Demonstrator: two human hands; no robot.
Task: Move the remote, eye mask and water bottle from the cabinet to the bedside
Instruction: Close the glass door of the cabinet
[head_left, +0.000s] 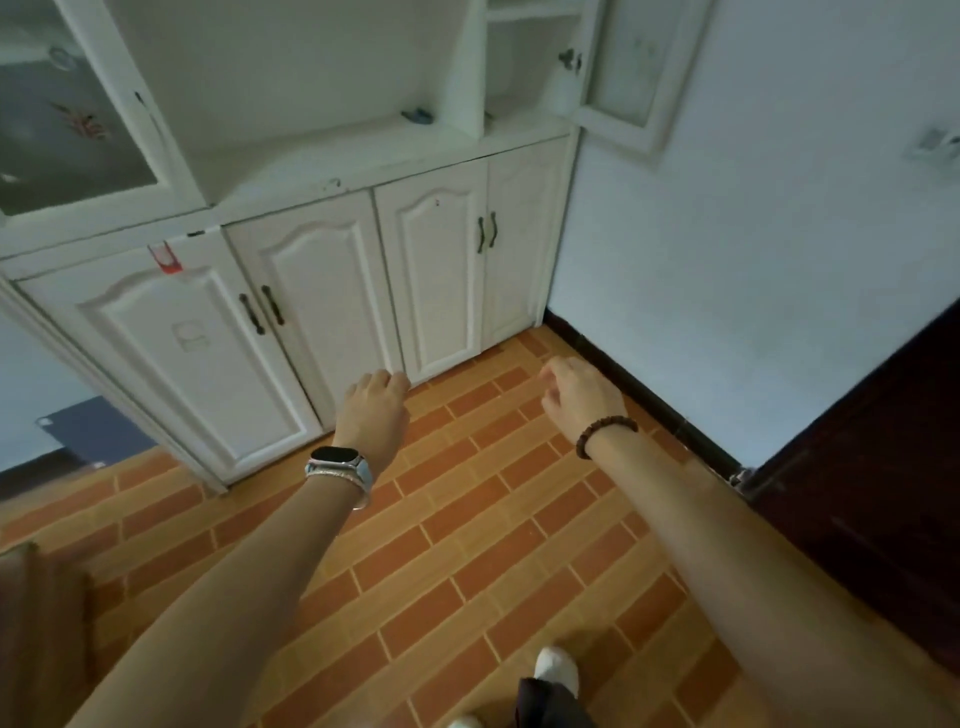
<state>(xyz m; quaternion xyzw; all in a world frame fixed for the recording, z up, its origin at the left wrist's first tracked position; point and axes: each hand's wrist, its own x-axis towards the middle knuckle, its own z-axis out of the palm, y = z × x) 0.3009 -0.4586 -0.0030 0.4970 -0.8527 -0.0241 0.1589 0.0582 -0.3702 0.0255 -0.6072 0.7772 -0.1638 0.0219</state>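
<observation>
Up on the cabinet's (311, 291) open shelf (311, 150) lies a small dark-blue thing (417, 115), just beside the upright divider; it is too blurred to tell which item it is. Both arms reach forward and down, well below that shelf. The left hand (374, 410) hangs back-up with loosely curled fingers and holds nothing, its knuckles in line with the foot of the lower doors. A watch (337, 460) sits on that wrist. The right hand (582, 397) is likewise slack and empty, fingers drooping toward the floor (467, 519), with a bead bracelet (605, 431) on the wrist.

The cabinet is white, with four shut lower doors bearing dark handles. Its glass door (631, 73) at upper right stands swung open toward the wall (753, 234). The wall meets the cabinet's right side in a corner with a dark skirting (649, 395). Orange brick-pattern floor lies between the person's shoe (556, 667) and the cabinet. A dark wooden panel (883, 467) closes off the right.
</observation>
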